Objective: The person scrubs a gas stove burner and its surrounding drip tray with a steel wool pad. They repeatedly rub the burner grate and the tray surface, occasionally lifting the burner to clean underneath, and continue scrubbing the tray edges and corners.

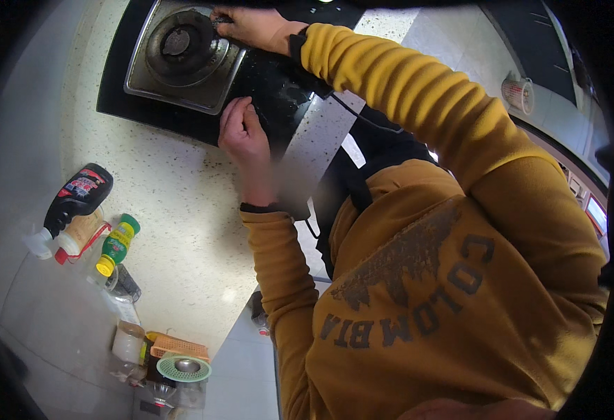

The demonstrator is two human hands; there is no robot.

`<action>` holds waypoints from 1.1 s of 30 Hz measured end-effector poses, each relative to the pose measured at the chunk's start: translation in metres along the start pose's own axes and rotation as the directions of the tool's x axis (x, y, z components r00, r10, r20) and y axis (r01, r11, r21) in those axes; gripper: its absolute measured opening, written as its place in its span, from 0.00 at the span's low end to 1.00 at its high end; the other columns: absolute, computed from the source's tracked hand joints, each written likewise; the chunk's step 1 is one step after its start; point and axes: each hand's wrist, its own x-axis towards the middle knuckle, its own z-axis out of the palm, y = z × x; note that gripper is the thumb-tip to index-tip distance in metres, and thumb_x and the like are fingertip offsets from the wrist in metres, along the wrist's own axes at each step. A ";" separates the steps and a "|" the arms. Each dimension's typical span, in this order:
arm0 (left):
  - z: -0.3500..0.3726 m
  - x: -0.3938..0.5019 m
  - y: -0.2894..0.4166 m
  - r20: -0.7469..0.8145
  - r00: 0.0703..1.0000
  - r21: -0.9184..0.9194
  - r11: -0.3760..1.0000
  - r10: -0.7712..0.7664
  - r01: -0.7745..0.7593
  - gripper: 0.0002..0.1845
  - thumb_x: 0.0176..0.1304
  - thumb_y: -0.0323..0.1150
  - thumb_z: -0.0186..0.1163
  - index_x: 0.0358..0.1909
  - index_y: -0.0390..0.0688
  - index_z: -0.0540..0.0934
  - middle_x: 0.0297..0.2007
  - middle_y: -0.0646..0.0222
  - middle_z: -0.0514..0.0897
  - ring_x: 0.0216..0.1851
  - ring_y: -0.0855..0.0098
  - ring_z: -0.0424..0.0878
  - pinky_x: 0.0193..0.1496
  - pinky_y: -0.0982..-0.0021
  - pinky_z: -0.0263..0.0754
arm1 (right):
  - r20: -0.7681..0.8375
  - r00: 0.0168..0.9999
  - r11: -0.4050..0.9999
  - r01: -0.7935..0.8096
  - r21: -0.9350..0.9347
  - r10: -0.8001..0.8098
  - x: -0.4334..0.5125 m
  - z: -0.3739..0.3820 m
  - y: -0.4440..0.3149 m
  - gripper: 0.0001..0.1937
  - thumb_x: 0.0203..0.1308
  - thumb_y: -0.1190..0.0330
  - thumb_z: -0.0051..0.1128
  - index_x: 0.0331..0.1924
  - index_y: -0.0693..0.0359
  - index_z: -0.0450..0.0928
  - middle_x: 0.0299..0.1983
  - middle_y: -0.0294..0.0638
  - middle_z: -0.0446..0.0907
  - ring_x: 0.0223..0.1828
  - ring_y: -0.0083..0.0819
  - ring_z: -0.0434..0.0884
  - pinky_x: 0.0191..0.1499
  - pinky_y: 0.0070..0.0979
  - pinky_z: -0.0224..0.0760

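Note:
My right hand (252, 26) is at the edge of a round dark gas burner (178, 44) on the hob. Its fingers are closed on a small dark scouring pad (222, 19), mostly covered by the fingers. Around the burner lies a square stainless steel drip tray (154, 86), set in a black glass cooktop (275, 79). Near the tray's corner, my left hand (243, 128) hovers over the cooktop's edge. Its fingers are curled in towards the thumb, and nothing shows in them.
On the speckled counter (181, 205) stand a black spray bottle (84, 191), a beige cup (82, 233) and a green bottle (118, 244) with a yellow cap. Farther down are jars (127, 338), an orange basket (178, 347) and a green strainer (165, 370). A black cable (357, 113) hangs beside the counter.

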 end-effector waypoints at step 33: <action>-0.007 -0.014 -0.001 0.076 0.997 0.037 0.999 0.016 -0.019 0.09 0.63 0.25 0.58 0.42 0.33 0.83 0.45 0.53 0.84 0.48 0.54 0.82 0.53 0.61 0.76 | 0.200 0.980 0.971 0.034 -0.235 0.014 0.038 -0.016 0.003 0.09 0.57 0.68 0.59 0.42 0.54 0.85 0.47 0.41 0.80 0.49 0.40 0.75 0.53 0.38 0.66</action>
